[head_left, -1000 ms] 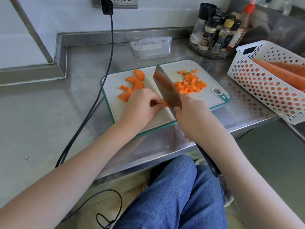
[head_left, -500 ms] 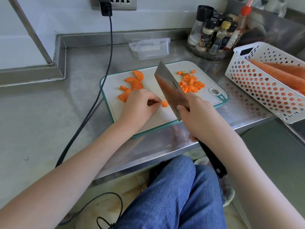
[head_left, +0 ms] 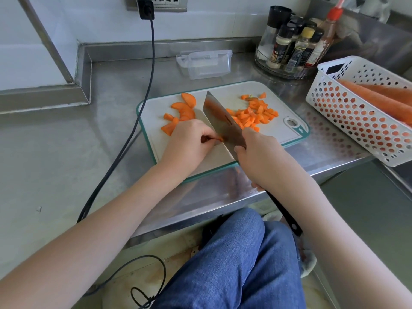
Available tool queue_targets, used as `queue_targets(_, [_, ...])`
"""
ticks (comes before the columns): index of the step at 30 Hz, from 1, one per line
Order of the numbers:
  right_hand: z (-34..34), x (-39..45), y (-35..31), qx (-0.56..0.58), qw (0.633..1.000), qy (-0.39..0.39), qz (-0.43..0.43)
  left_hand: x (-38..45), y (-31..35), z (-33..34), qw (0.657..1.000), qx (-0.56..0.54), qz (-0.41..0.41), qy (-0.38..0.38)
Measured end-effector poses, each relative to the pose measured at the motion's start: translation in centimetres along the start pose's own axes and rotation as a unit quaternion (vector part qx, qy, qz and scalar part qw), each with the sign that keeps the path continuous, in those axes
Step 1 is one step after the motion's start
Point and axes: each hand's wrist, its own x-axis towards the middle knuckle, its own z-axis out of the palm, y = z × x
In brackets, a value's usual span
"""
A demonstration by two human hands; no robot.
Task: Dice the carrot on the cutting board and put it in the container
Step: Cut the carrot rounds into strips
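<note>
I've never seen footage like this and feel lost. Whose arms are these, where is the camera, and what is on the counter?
There is no machine here: a person wears a wide-angle camera on the head, so you look down along their own arms. The right hand grips a cleaver whose blade is on the cutting board. The left hand pinches a small carrot piece against the blade. Left of the blade lie carrot slices not yet diced; right of it sits a pile of diced carrot. Behind the board stands a clear container, with no carrot visible in it. At the right are a white basket with whole carrots and a rack of spice bottles.
</note>
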Motion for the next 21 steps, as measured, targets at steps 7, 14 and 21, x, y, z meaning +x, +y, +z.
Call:
queue_targets(7, [-1.0,0.4,0.5,0.037,0.999,0.031,-0.008,-0.1,-0.3,0.5,0.999,0.046,0.024,0.000])
queue_targets(14, [-2.6,0.2,1.8,0.110,0.992,0.053,-0.003,0.1,-0.2,0.4,0.999,0.023,0.017,0.016])
queue_targets(21, [-0.9,0.0,1.9,0.090,0.996,-0.005,-0.020,0.2,-0.4,-0.3,0.991,-0.008,-0.040,0.131])
